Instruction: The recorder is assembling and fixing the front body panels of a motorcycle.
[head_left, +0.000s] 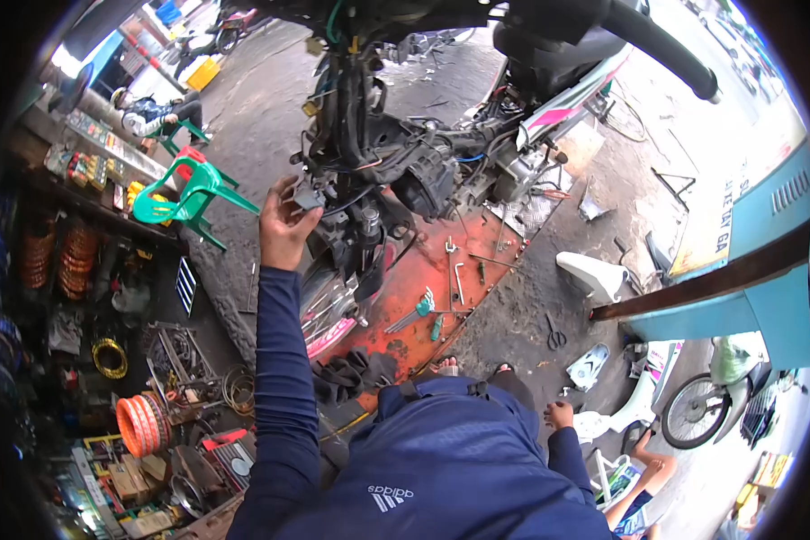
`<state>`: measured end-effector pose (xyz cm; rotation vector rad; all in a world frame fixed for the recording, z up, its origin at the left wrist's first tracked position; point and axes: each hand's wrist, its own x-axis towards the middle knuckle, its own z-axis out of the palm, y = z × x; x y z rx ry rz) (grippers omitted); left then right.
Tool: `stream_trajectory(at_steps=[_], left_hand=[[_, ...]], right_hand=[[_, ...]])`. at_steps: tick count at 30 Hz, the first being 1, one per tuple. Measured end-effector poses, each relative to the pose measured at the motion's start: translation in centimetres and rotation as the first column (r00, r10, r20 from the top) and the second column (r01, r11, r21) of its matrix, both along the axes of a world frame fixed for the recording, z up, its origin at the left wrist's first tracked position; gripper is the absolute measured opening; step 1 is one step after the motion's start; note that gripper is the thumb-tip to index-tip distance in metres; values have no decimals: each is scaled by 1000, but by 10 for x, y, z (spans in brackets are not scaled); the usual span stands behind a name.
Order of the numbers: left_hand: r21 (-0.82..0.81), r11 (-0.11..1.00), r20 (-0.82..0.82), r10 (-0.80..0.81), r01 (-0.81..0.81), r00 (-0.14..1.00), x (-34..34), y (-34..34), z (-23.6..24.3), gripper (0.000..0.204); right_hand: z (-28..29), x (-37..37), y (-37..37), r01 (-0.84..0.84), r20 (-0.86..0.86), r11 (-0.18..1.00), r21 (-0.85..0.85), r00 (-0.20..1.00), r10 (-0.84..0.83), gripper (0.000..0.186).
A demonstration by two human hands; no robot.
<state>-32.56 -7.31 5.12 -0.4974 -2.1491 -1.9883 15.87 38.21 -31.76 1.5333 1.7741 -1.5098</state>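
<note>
My left hand (282, 232) grips a small grey metal part (304, 197) at the stripped front of a motorcycle (414, 180), beside exposed cables and the fork. My right hand (559, 416) hangs low at my right side with fingers curled; whether anything is inside is hidden. Below the motorcycle is a red metal platform (387, 342), with hex keys (423, 308), wrenches (452, 261) and screwdrivers lying on it.
At left, a green plastic chair (198, 192), a seated person (157, 117) and cluttered shelves (81, 342). At right, loose white panels (589, 274), a teal signboard (765, 297), a wheel (693, 409) and another person's bare limbs (648, 472). Scissors (556, 335) lie on the ground.
</note>
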Motion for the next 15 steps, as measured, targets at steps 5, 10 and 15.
stream_trajectory(at_steps=[5,10,15], left_hand=[[-97,995,76,13,-5,997,-10,13,-19,67],[-316,666,-613,400,-675,681,26,-52,-44,40],[-292,947,-168,89,-136,982,102,27,-65,19]], right_hand=[[14,71,-58,206,23,978,44,978,-207,20],[19,86,-77,-109,74,892,438,994,85,17],[51,96,-79,135,143,982,135,978,-154,22]])
